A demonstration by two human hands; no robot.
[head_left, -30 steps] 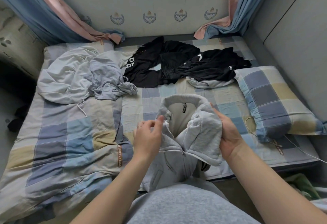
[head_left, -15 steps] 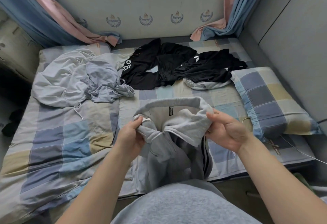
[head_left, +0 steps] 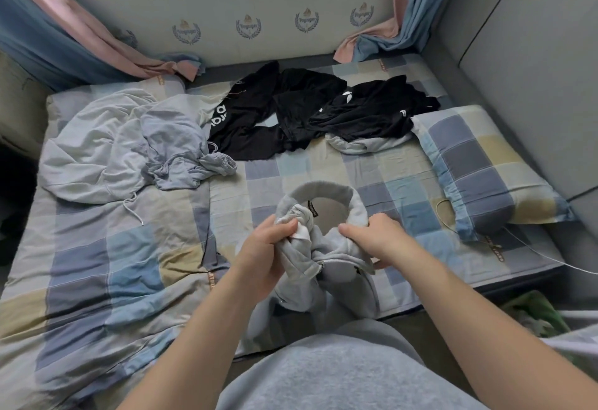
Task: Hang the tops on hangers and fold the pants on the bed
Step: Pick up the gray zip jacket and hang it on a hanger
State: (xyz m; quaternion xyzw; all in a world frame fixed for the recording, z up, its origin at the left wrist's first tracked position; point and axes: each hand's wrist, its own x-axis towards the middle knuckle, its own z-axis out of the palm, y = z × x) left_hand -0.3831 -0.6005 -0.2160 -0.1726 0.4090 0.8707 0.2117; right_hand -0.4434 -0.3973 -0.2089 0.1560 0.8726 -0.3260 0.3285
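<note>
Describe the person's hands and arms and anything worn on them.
The left hand and right hand are bare, no gloves. Both forearms are uncovered: no sleeves, watch or bracelet in view. Grey clothing shows below them.

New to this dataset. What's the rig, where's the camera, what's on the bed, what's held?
No machine here: a person's two bare hands. The picture comes from a wide-angle camera on the person's head, looking forward and down, so the arms enter from below. The left hand and right hand both grip a grey top near its collar, over the near edge of the bed. On it lie black clothes, a pale grey heap and a pillow. No hanger shows.
</note>
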